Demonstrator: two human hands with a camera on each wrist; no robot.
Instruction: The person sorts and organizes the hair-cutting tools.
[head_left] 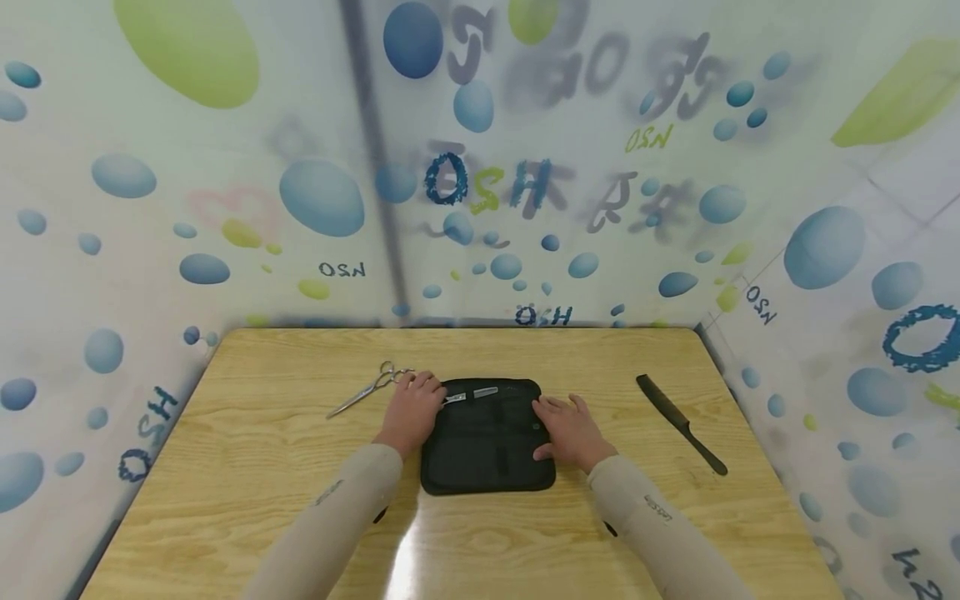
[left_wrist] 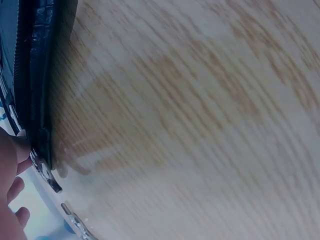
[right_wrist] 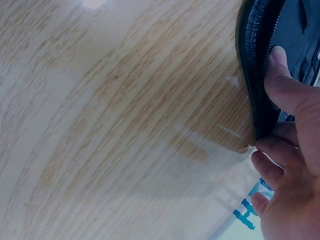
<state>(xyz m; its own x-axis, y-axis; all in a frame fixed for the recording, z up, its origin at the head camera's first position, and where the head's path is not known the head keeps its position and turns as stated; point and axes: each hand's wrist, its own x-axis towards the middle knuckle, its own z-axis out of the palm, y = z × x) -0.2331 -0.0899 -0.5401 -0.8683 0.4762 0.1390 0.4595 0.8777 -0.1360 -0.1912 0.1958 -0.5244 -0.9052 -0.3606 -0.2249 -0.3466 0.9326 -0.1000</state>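
Note:
A black zip case (head_left: 487, 458) lies unfolded on the table. Inside its upper part, a pair of scissors (head_left: 455, 399) runs under a dark strap, its blade end showing beyond. My left hand (head_left: 412, 408) is at the case's upper left edge and pinches these scissors; in the left wrist view their handles (left_wrist: 44, 172) stick out past the case edge by my thumb. At the right edge, my right hand (head_left: 573, 435) grips the case, thumb on the inner side by the zip and fingers outside. Another pair of scissors (head_left: 367, 395) lies left of my left hand.
A black comb (head_left: 678, 422) with a long handle lies on the right of the wooden table (head_left: 247, 467). Behind the table's far edge stands a patterned wall (head_left: 480, 275) with blue and green spots; similar walls rise at both sides.

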